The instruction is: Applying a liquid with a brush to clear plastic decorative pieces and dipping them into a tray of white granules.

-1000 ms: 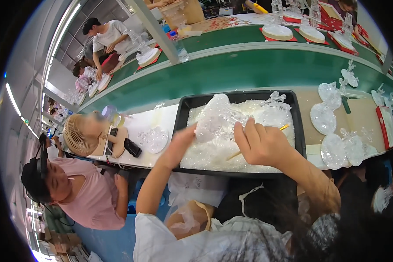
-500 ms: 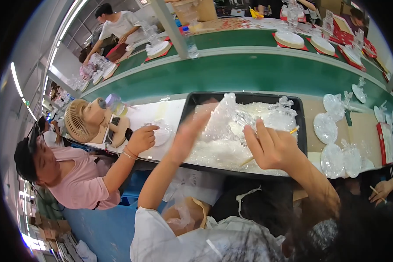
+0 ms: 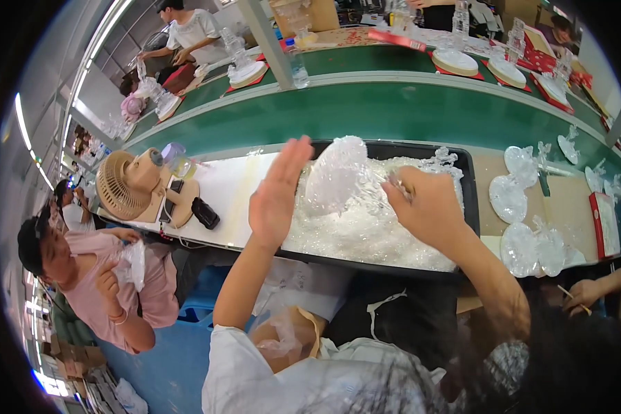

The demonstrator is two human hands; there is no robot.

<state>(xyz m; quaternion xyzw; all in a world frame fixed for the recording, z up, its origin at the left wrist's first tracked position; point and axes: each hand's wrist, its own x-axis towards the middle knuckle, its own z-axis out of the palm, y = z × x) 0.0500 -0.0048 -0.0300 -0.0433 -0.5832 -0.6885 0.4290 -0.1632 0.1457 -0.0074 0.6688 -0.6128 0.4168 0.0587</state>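
A clear, glittery round disc with a narrower stem-like part [image 3: 338,176] is tilted up on edge above a black tray [image 3: 470,181]. My right hand [image 3: 428,207] is closed around the stem end, at the disc's right; the fingers partly hide it. Upright at the disc's left side is my left hand [image 3: 279,193], its fingers straight and together, holding nothing. Whether its palm touches the disc I cannot tell. White, sparkling flakes [image 3: 366,241] fill the tray under both hands.
Finished-looking clear discs with ornaments [image 3: 509,200] stand on cardboard at the right. A beige fan [image 3: 125,183] and a dark object [image 3: 205,212] sit at the left. A green conveyor [image 3: 393,103] runs behind. A co-worker in pink [image 3: 124,276] sits at the left.
My left hand has moved left and stands straighter. The disc has turned and shifted slightly left. The yellow stick by my right hand no longer shows. The co-worker has drawn a clear piece back.
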